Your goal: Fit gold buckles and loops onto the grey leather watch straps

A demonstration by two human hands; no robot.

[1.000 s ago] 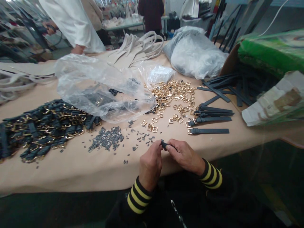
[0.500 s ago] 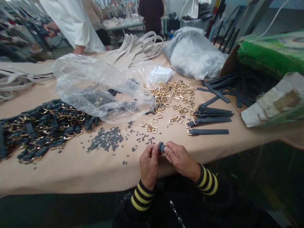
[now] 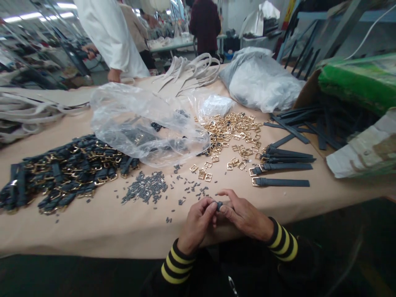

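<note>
Near the table's front edge, my left hand [image 3: 199, 222] pinches a small dark grey strap piece [image 3: 219, 205]. My right hand [image 3: 246, 215] meets it from the other side, thumb against the piece and index finger raised. The piece is mostly hidden by fingers. Beyond my hands lie loose gold buckles [image 3: 208, 175] and small dark loops [image 3: 145, 186]. Right of these, buckled dark straps [image 3: 284, 182] lie in a row. A heap of dark straps with gold buckles [image 3: 68, 169] spreads at the left.
A clear plastic bag [image 3: 123, 119] lies mid-table. Behind are pale straps [image 3: 192, 72] and a stuffed plastic bag [image 3: 262, 78]. At right are unbuckled dark strips [image 3: 328, 128] and a green package [image 3: 361, 80]. A person's white sleeve [image 3: 108, 37] is beyond the table.
The view has shifted, so the table appears lower and further right. My right index finger has lifted away from the small piece, which remains between my hands.
</note>
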